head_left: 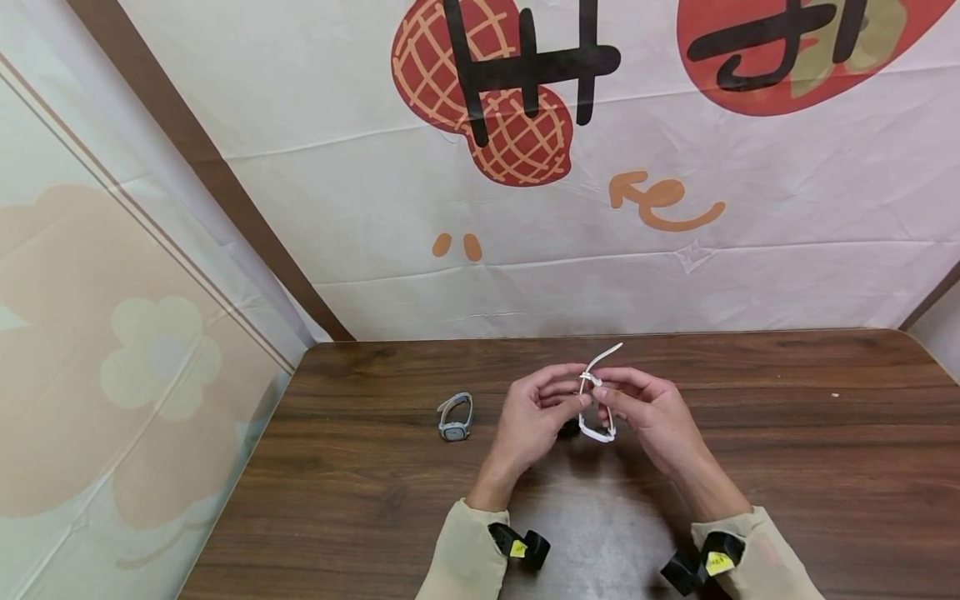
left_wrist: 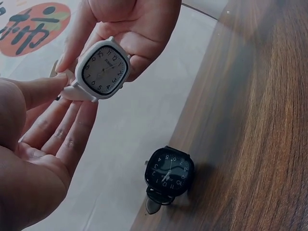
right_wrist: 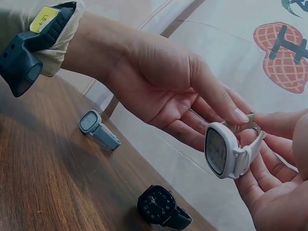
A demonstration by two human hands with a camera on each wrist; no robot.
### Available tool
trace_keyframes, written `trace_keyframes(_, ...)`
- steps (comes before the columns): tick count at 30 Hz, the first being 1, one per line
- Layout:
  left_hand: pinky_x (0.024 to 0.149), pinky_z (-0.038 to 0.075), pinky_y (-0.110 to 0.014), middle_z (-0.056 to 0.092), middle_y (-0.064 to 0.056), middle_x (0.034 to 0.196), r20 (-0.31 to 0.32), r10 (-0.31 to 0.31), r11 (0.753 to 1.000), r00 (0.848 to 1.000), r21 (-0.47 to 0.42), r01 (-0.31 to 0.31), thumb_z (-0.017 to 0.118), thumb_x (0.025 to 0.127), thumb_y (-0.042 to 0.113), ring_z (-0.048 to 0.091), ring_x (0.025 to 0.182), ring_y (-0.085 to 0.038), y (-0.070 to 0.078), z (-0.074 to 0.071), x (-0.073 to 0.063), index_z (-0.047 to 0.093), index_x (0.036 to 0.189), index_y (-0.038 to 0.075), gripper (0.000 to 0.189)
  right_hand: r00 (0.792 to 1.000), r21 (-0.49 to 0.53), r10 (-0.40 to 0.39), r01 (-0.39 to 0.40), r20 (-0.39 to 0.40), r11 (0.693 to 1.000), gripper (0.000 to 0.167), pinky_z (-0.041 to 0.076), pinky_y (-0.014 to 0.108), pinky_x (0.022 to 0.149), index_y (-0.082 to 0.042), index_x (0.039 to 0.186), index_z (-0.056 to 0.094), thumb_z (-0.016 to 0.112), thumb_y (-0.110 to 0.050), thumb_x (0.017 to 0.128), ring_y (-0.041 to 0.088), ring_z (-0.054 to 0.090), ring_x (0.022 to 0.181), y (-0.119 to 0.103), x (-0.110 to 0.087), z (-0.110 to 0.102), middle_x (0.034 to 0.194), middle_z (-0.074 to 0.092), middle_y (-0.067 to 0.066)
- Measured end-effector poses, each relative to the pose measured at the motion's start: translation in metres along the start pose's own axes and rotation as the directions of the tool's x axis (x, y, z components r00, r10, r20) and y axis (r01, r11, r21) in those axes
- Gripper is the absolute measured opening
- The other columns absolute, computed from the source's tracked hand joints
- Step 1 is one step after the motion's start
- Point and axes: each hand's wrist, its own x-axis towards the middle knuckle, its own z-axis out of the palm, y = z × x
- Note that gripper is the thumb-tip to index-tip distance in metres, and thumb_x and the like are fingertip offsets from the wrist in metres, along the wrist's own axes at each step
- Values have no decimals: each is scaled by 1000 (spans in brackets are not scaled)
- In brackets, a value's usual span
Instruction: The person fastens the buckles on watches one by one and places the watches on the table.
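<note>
Both hands hold a white wristwatch above the table, its squarish dial hanging below the fingers. The left hand pinches the strap from the left with thumb and fingers. From the other side, the right hand pinches the strap near the buckle. The strap forms a loop, and its loose end sticks up past the fingertips in the head view. Fingers partly hide the buckle. A black wristwatch lies on the table beneath the hands, mostly covered by the left hand in the head view.
A grey-blue wristwatch with a looped strap lies on the brown wooden table, left of the hands. Behind the table hangs a white printed cloth; another patterned cloth hangs along the left side.
</note>
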Motion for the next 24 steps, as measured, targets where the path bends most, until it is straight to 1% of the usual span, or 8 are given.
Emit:
trace_keyframes(13, 83, 56, -24, 74, -17, 102, -60, 23, 999, 998, 45, -20, 75, 87, 5, 71, 96, -23, -1, 0, 1, 71, 110, 1, 24, 1000, 3, -18, 18, 19, 1000, 18, 53, 23, 63, -6, 108, 71, 64, 2, 93, 12, 64, 69, 2, 0, 0, 88, 72, 1)
trace_keyframes(17, 84, 56, -24, 74, -18, 101, -73, 29, 999, 997, 41, -26, 75, 86, 4, 71, 95, -22, -2, 0, 2, 71, 107, 0, 22, 999, 5, -19, 19, 25, 1000, 19, 54, 24, 65, -7, 108, 71, 64, 3, 93, 12, 65, 70, 2, 0, 1, 90, 72, 1)
trace_keyframes(24, 82, 56, -24, 74, -19, 101, -82, 16, 1000, 996, 26, -14, 75, 86, 3, 71, 94, -20, 0, 1, 2, 70, 107, -1, 22, 1000, 7, -13, 13, 27, 1000, 20, 55, 23, 67, -8, 108, 71, 64, 2, 93, 12, 66, 72, 1, 0, 1, 91, 73, 0)
